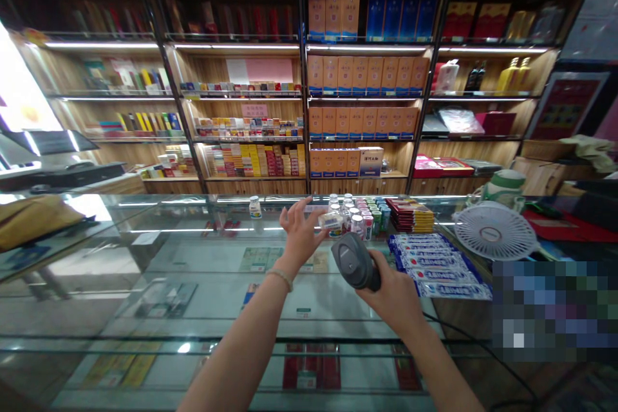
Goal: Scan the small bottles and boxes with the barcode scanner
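My left hand (302, 230), with a bracelet on its wrist, pinches a small clear bottle (330, 221) lying sideways between thumb and finger. Its other fingers are spread. In my right hand (393, 293) is a dark grey barcode scanner (355, 262), its head close to the bottle and its cable trailing off to the lower right. Behind the held bottle stands a cluster of white-capped bottles (356, 225), partly hidden. One similar bottle (255, 207) stands alone to the left on the glass counter (203, 283).
Right of the bottles are small pink and green packs (374, 215), a stack of red-and-yellow packets (409, 215) and a row of blue-and-white packets (434, 264). A white fan (495, 230) and a green-lidded jug (506, 187) stand farther right. Stocked shelves (304, 96) line the back.
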Demonstrator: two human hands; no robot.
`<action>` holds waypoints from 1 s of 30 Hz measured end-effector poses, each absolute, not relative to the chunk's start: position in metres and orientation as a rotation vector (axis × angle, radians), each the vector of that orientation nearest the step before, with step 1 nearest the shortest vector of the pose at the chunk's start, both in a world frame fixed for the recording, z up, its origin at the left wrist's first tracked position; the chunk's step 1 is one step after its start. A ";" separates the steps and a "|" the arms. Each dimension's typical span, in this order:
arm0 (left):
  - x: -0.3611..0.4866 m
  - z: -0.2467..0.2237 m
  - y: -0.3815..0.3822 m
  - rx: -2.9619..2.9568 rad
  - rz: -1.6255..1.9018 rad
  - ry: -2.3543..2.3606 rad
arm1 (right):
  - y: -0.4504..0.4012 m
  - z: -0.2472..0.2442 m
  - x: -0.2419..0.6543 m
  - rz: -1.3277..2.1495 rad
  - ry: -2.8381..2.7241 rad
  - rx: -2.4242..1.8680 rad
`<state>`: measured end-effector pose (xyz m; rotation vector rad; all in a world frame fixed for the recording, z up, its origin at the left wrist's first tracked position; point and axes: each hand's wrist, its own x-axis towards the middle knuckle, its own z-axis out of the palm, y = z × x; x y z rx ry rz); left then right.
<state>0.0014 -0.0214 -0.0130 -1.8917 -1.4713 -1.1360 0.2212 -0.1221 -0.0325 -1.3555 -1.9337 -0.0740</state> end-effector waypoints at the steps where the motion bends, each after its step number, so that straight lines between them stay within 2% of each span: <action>1: 0.001 -0.013 -0.022 -1.892 -1.133 -1.473 | -0.122 -0.033 0.221 -0.083 -1.926 -1.346; 11: 0.002 -0.012 -0.023 -1.893 -1.154 -1.468 | -0.116 -0.038 0.223 -0.161 -1.960 -1.350; 17: 0.001 -0.013 -0.022 -1.896 -1.156 -1.463 | -0.109 -0.039 0.223 -0.406 -1.962 -1.211; 30: -0.001 -0.014 -0.020 -1.896 -1.130 -1.474 | -0.103 -0.044 0.215 -0.511 -1.990 -1.329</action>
